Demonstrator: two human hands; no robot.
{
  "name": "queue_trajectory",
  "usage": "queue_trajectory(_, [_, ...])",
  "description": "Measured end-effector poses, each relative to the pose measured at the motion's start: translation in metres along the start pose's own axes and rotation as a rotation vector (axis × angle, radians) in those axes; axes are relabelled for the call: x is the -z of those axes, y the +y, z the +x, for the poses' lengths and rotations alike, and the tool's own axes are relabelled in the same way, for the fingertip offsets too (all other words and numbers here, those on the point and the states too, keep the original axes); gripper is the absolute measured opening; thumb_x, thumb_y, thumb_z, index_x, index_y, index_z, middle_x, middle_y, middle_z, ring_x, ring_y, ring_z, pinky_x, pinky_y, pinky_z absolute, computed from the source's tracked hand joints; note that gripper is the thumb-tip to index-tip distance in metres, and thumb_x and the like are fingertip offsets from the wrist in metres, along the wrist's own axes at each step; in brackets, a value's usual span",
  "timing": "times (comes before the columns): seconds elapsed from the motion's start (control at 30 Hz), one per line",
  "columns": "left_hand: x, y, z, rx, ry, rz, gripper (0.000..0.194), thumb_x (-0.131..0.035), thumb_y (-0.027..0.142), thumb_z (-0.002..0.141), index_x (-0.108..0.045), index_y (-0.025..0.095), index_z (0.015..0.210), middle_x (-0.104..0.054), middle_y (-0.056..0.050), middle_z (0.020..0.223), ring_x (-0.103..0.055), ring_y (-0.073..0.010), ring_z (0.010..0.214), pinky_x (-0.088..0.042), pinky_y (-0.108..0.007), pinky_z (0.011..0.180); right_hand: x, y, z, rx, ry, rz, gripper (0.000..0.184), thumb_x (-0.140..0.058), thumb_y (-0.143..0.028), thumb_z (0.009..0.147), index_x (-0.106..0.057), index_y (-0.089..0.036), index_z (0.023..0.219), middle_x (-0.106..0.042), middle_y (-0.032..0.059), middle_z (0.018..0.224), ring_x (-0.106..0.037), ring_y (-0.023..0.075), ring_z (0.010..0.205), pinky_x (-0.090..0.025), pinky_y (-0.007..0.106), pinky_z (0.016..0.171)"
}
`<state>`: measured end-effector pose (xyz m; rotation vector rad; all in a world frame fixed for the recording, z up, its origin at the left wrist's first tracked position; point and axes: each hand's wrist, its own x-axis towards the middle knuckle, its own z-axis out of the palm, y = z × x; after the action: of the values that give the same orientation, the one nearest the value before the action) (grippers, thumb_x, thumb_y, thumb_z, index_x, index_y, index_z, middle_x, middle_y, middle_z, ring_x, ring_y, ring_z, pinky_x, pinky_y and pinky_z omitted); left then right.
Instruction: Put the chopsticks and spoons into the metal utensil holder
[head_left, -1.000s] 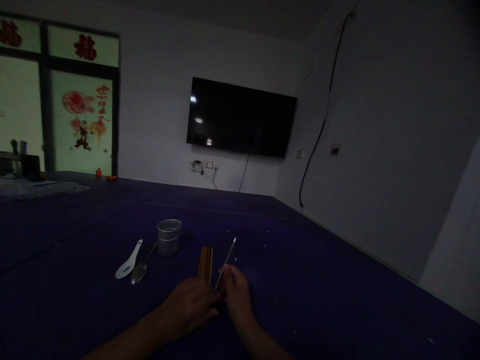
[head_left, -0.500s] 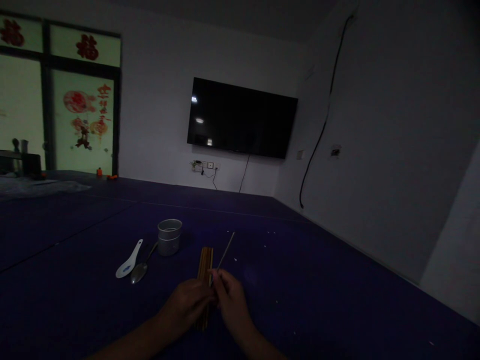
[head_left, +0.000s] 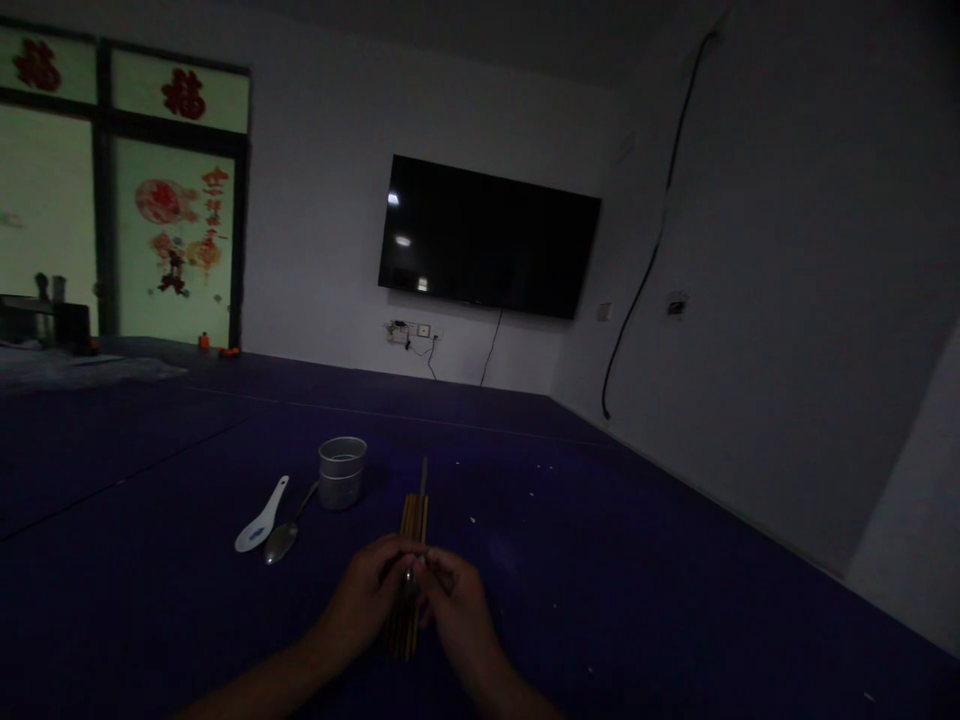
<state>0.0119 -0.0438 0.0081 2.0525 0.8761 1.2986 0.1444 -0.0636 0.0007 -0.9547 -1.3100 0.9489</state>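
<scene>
My left hand (head_left: pixel 377 585) and my right hand (head_left: pixel 452 600) meet at the fingertips, both closed on a slim metal spoon (head_left: pixel 424 480). Its handle points away from me, and a shiny rounded end glints between the fingers, mostly covered. Beneath the hands lies a bundle of wooden chopsticks (head_left: pixel 409 515) on the dark blue tabletop (head_left: pixel 600 560). Left of them stands a grey metal cup (head_left: pixel 340 485), upright. Beside the cup rest another metal spoon (head_left: pixel 282 541) and a white soup spoon (head_left: pixel 259 528) with a blue mark.
Small white scraps (head_left: pixel 472 519) dot the surface on the right. Clear plastic sheeting (head_left: pixel 90 370) and small orange items (head_left: pixel 228 352) lie at the far left. A television (head_left: pixel 487 240) hangs on the far wall; a black cable (head_left: pixel 637 290) runs down the right wall.
The spoon's handle has swung left, from leaning right to pointing nearly straight away above the chopsticks. The left fingers have shifted up to meet the right ones. The view has turned slightly.
</scene>
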Motion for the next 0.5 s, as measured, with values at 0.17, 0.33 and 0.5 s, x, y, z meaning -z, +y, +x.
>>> queue_trajectory(0.17, [-0.002,-0.014,-0.005,-0.115,-0.082,0.056,0.035,-0.035,0.025,0.092,-0.056,0.023,0.121,-0.064,-0.008,0.112,-0.06,-0.0184,0.102,-0.05,-0.033,0.086,0.0,0.003,0.001,-0.017,0.074,0.039,0.045,-0.068,-0.059,0.063,-0.07,-0.016,0.076,-0.062,0.0036,0.062,-0.056,0.0157,0.055,-0.044,0.024,0.045])
queue_trajectory(0.33, [-0.002,-0.02,-0.006,-0.206,-0.073,0.197,0.038,-0.036,0.022,0.093,-0.045,0.025,0.13,-0.062,-0.007,0.115,-0.058,-0.0176,0.104,-0.049,-0.033,0.089,0.004,0.003,0.002,-0.004,0.098,0.007,0.044,-0.062,-0.059,0.068,-0.068,-0.015,0.068,-0.059,0.0029,0.058,-0.049,0.0117,0.047,-0.039,0.021,0.04])
queue_trajectory(0.5, [0.004,-0.013,-0.003,-0.281,-0.159,0.395,0.034,-0.036,0.024,0.094,-0.052,0.025,0.123,-0.06,-0.006,0.12,-0.054,-0.0183,0.111,-0.046,-0.035,0.096,0.011,0.01,0.006,-0.076,0.113,-0.043,0.046,-0.062,-0.061,0.062,-0.064,-0.015,0.059,-0.051,-0.0009,0.048,-0.043,0.0092,0.041,-0.034,0.02,0.036])
